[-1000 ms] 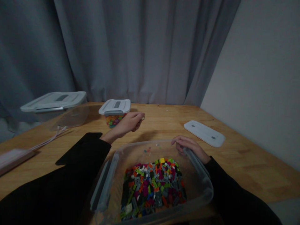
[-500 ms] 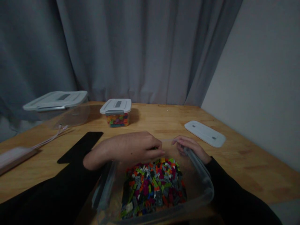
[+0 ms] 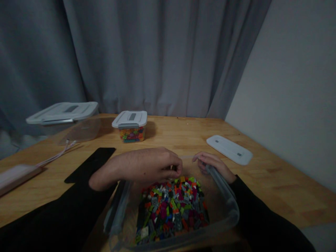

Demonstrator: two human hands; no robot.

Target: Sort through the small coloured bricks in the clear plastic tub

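Observation:
A clear plastic box [image 3: 223,224] stands open in front of me, with a pile of small toy building bricks [image 3: 173,206] in many colours on its bottom. Over the far part of the pile is my left hand [image 3: 157,164], its fingers curled and the thumb and index fingertips pinched together. Whatever may be between them is too small or hidden to make out. At the box's far right corner, my right hand [image 3: 211,162] is closed around the rim, fingers bent over the edge.
A white lid [image 3: 229,149] lies on the wooden table [image 3: 178,131] at the right. Behind stand a small lidded box [image 3: 131,126] of colourful pieces and a larger lidded box [image 3: 76,122]. A black flat object [image 3: 90,164] and a pale power strip [image 3: 18,176] with cables lie left.
My left hand's index finger has curled in more, and its fingertips have shifted slightly left, with the wrist drawn back a little. My right hand stays on the rim.

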